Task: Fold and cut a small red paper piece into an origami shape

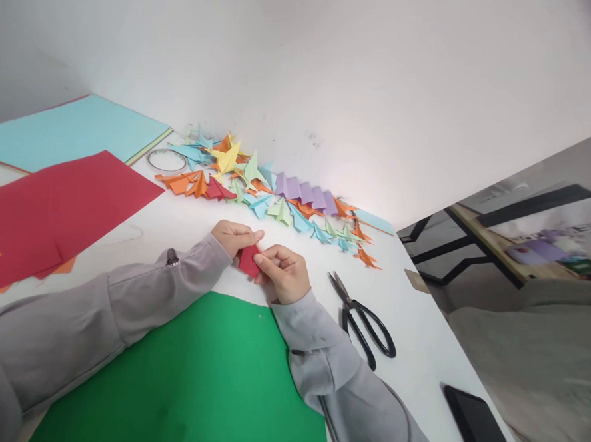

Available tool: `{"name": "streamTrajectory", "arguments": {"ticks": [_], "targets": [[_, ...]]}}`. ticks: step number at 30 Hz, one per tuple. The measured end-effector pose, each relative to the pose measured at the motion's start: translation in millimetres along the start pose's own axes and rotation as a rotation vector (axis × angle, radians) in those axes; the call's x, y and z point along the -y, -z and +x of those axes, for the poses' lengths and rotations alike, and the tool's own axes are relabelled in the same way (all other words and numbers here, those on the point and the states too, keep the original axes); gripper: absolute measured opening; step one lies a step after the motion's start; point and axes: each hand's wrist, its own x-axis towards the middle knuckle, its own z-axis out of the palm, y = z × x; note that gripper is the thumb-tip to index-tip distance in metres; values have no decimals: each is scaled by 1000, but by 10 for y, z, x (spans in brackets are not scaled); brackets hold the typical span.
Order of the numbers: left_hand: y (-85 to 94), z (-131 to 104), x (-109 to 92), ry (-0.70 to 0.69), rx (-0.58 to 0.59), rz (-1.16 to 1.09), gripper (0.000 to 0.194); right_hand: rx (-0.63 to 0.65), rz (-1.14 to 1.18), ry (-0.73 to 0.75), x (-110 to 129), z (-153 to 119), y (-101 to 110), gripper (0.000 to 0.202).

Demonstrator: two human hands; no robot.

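Note:
A small folded piece of red paper (248, 262) is held between my two hands, just past the far edge of a green paper sheet (190, 375). My left hand (234, 236) pinches its upper left side, thumb on top. On its right edge, the thumb and fingers of my right hand (285, 272) are closed. Part of the red piece is hidden behind my fingers. Beyond my hands lie several folded paper shapes in many colours, among them a yellow one (226, 157) and a purple pleated strip (307, 194).
Black-handled scissors (364, 322) lie to the right, blades pointing away. A black phone-like device (480, 426) rests near the right table edge. At left are a large red sheet (71, 207), a stack of light blue sheets (75, 131) and a tape roll (166, 160). A wall (304, 81) stands behind.

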Motion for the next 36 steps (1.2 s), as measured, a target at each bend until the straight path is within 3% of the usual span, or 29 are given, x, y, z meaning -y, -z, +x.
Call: {"name": "streamTrajectory", "arguments": {"ticks": [12, 20, 27, 30, 36], "targets": [[-26, 28, -70, 106, -63, -150, 57, -24, 11, -12, -18, 22, 10, 31], [-21, -26, -80, -9, -86, 72, 31, -23, 16, 0, -2, 1, 5, 28], [-18, -3, -28, -80, -89, 63, 28, -21, 45, -27, 11, 17, 4, 29], [-27, -26, -55, -74, -81, 119, 26, -83, 89, -17, 15, 36, 20, 25], [-36, -70, -62, -107, 47, 194, 18, -256, 151, -17, 15, 83, 47, 34]]}}
